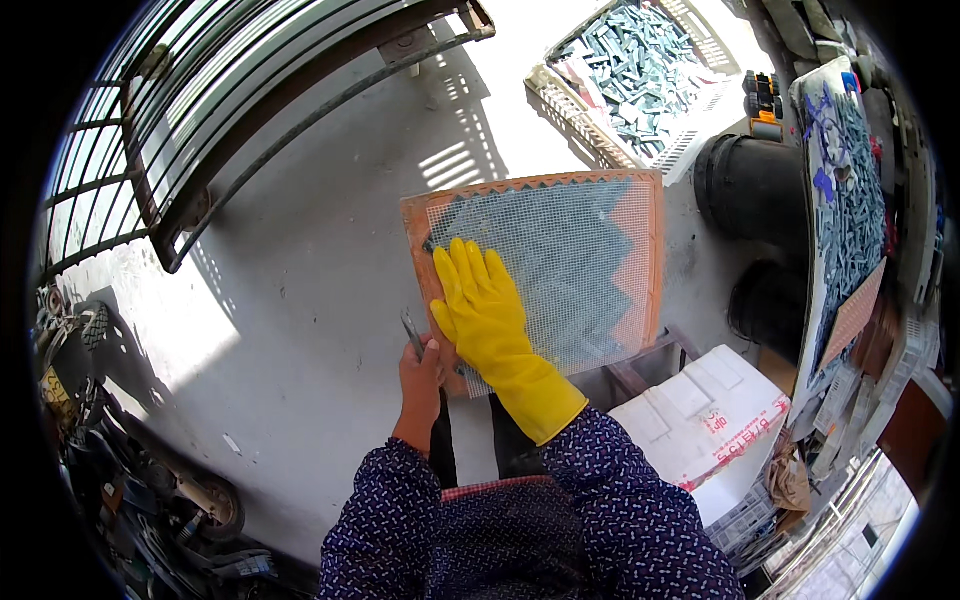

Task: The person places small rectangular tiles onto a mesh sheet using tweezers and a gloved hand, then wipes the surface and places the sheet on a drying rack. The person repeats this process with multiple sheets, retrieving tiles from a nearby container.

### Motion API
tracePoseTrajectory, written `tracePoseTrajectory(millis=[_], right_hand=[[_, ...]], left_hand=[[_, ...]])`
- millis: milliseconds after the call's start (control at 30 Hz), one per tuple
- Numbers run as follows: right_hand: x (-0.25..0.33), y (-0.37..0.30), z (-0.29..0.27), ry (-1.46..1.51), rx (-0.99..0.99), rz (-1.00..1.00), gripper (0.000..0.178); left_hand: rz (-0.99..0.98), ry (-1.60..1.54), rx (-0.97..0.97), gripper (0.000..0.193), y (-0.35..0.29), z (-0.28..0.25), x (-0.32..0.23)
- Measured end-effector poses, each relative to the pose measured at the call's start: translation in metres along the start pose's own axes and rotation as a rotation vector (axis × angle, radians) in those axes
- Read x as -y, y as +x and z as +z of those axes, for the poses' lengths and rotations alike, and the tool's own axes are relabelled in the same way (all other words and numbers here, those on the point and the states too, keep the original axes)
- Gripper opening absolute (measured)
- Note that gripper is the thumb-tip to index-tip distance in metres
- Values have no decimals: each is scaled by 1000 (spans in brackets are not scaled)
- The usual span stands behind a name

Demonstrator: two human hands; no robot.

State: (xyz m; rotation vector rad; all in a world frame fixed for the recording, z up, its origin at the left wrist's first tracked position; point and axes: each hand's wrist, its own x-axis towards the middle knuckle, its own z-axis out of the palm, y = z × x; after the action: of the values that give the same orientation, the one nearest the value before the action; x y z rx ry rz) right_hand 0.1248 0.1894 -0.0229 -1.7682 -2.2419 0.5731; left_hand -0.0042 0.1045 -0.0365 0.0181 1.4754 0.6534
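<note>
1. Orange tray (657, 270): centre of view, in front of the person's body, seen from above. Its full support cannot be made out.
2. Grey-green pieces (575, 225) fill most of the tray, their right-hand border a zigzag; the orange of the tray shows beyond it.
3. White mesh (560, 300) lies over the pieces; its lower edge overhangs the tray's near side.
4. Right hand (482, 305), in a yellow rubber glove: palm down on the left part of the mesh, fingers extended and close together, clamped on nothing.
5. Left hand (420, 375), bare: closed around a grey metal tool (411, 328), just beside the tray's near left corner. Tool tip points away from the body; exact kind unclear.
6. Dark patterned sleeves (375, 510) cover both forearms.
7. Near right of tray: white carton (690, 410) with red print.
8. Far right of tray: pale crate (700, 135) holding loose grey pieces (635, 75), in sunlight.
9. Farther right: two black cylindrical containers (755, 185); beyond them, a long surface heaped with small grey pieces (860, 190).
10. Upper left: barred metal rack (280, 115) on the pale floor (300, 380). Lower left: wheeled machinery, partly in shadow.
</note>
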Motion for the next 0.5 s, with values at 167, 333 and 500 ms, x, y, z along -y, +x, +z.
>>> tracePoseTrajectory(millis=[167, 333, 500], right_hand=[[0, 7, -5, -64, 42, -34, 51], [-3, 40, -4, -34, -122, 80, 52], [8, -6, 3, 19, 39, -24, 50]], left_hand=[[16, 55, -13, 26, -3, -2, -2], [8, 62, 64, 26, 1, 2, -6], [-13, 97, -50, 25, 0, 4, -8]])
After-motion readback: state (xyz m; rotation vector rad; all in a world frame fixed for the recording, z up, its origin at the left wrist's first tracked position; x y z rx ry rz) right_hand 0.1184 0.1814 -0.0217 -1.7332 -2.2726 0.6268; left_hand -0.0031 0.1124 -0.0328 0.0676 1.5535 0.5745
